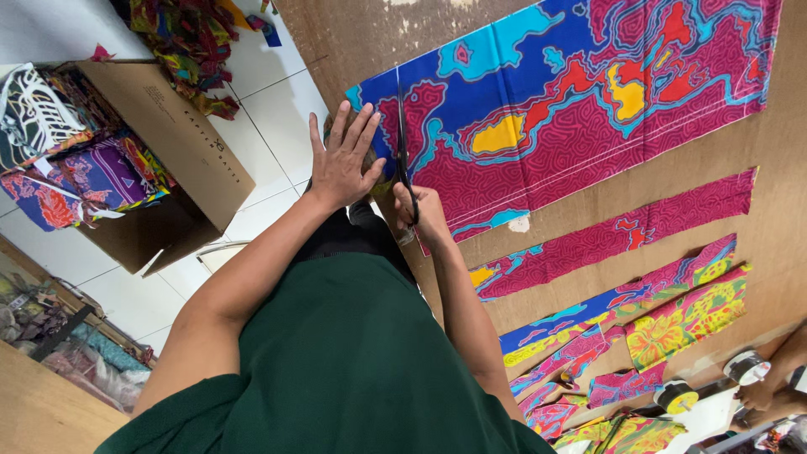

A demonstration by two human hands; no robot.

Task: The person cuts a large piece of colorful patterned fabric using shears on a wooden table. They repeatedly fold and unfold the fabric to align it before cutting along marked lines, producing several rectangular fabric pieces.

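The right hand (420, 214) gripped black scissors (403, 160), blades apparently entering the edge of a blue, red and yellow patterned cloth (580, 101) on the brown table (782, 202); the left hand (343, 160) lay flat, fingers spread, on the cloth's corner.

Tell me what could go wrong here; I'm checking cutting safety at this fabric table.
1. The left hand lies flat on the blue and red cloth right beside the scissors, so its fingers could be nicked.
2. The cut sits at the table edge; the cloth could slip and the line wander.
3. The right hand partly hides the cut line.
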